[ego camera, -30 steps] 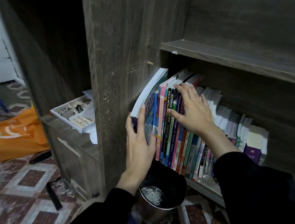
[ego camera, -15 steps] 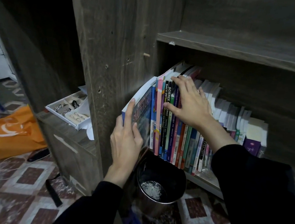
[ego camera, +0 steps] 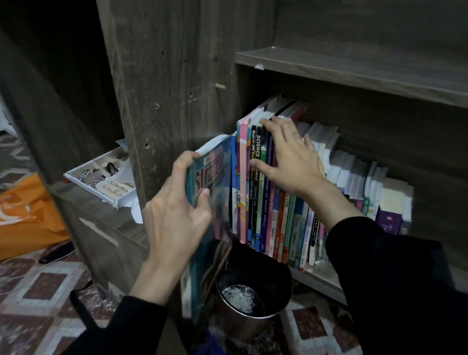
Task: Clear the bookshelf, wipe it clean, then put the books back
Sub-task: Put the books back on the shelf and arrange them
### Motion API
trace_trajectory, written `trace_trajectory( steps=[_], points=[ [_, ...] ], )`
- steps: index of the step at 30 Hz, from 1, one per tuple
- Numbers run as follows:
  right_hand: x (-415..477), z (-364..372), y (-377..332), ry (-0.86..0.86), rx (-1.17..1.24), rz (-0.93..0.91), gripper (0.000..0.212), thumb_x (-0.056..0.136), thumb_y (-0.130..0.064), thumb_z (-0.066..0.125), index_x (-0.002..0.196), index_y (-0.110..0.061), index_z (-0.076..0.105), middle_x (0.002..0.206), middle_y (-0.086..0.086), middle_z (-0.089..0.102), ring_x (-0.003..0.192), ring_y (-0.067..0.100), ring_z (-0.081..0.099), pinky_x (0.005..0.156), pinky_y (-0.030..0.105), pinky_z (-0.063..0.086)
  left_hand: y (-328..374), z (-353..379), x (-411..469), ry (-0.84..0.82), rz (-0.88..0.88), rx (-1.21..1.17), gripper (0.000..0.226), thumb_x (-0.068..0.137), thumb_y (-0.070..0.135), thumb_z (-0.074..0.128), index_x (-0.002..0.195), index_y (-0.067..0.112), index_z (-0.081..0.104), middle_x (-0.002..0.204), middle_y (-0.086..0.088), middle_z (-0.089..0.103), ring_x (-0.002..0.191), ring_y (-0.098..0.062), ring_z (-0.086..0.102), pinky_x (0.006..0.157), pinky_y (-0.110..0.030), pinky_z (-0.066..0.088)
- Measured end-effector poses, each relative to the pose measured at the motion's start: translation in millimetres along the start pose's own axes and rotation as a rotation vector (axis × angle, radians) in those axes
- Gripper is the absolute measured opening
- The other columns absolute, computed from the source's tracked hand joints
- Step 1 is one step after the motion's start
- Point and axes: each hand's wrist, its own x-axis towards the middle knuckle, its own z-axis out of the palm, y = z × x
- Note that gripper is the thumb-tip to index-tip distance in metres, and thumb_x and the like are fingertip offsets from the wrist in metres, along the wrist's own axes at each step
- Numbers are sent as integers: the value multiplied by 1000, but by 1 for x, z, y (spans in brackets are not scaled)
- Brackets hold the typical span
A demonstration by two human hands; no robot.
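Observation:
A row of upright books (ego camera: 283, 223) fills the left part of the lower shelf (ego camera: 321, 275) of a dark wooden bookshelf. My left hand (ego camera: 176, 217) grips a thin teal book (ego camera: 214, 180) at the row's left end, pulled partly out and tilted forward over the shelf edge. My right hand (ego camera: 289, 158) lies with straight fingers against the tops and spines of the neighbouring books, holding them in place. The shelf above (ego camera: 376, 77) is bare.
A metal bin (ego camera: 249, 297) with white scraps stands on the patterned floor right below the books. A white tray of small trinkets (ego camera: 100, 179) sits on a low cabinet to the left. An orange bag (ego camera: 10, 221) lies on the floor further left.
My left hand has drawn the teal book further out of the row and lower, now gripping its edge. My right hand stays pressed on the other books.

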Motion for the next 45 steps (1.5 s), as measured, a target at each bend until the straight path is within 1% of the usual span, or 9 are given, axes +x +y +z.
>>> trace_trajectory(
  steps=[6, 11, 13, 19, 27, 32, 35, 39, 45],
  points=[
    [5, -8, -7, -108, 160, -7, 68, 95, -49, 47, 151, -35, 13, 161, -1, 12, 148, 22, 3, 118, 51, 4, 42, -41, 2, -233, 12, 88, 65, 73, 10, 73, 118, 36, 34, 66, 7, 60, 50, -18, 57, 55, -35, 53],
    [-36, -16, 29, 277, 329, 173, 43, 99, -27, 41, 141, -22, 42, 143, 5, 48, 133, 23, 41, 108, 40, 32, 72, -45, 0, -339, -20, -82, 65, 73, 10, 75, 113, 44, 37, 74, 8, 68, 64, -13, 65, 65, -38, 56],
    [-52, -17, 56, 274, 226, 238, 41, 96, -24, 38, 134, -17, 50, 134, 11, 55, 125, 29, 47, 101, 40, 36, 81, -42, 2, -348, -35, -155, 64, 72, 11, 77, 110, 45, 38, 77, 16, 66, 68, -2, 65, 67, -31, 57],
    [-74, -5, 90, -293, -14, 178, 58, 102, -35, 33, 153, -25, 7, 157, 14, 22, 144, 24, 23, 115, 39, 13, 98, -34, 8, -383, -69, -292, 64, 70, 10, 80, 102, 48, 40, 76, 44, 58, 74, 17, 59, 57, -2, 44],
    [-86, -2, 109, -294, -219, 45, 67, 96, -52, 43, 151, -34, 9, 160, -10, 7, 148, 20, 4, 113, 66, -3, 103, -29, 5, -403, -64, -330, 63, 68, 8, 82, 98, 47, 43, 81, 45, 58, 71, 14, 61, 54, -7, 47],
    [-84, -6, 118, -262, -246, 11, 72, 95, -52, 44, 152, -33, 4, 160, -8, 8, 145, 24, 12, 116, 59, 5, 112, -24, 10, -389, -58, -346, 62, 67, 7, 82, 97, 46, 45, 83, 43, 60, 73, 10, 64, 61, -26, 57],
    [-76, -7, 120, -230, -259, -29, 67, 95, -49, 46, 151, -30, 16, 158, -8, 15, 139, 25, 21, 115, 52, 14, 120, -18, 14, -373, -40, -359, 62, 66, 6, 82, 96, 46, 45, 90, 39, 60, 75, 8, 65, 63, -31, 58],
    [-77, -5, 128, -268, -261, 64, 74, 91, -56, 48, 151, -32, 14, 160, -3, 7, 144, 34, 11, 114, 62, 12, 129, -9, 23, -325, -8, -365, 65, 63, 5, 83, 97, 47, 47, 92, 23, 65, 78, 6, 64, 72, -35, 58],
    [-85, -9, 137, -260, -331, 66, 74, 93, -47, 51, 152, -33, 9, 162, -2, 3, 144, 38, 16, 113, 60, 19, 145, 1, 54, -282, 41, -372, 64, 61, 11, 85, 106, 39, 49, 91, 32, 62, 85, 4, 63, 77, -36, 57]
  ],
)
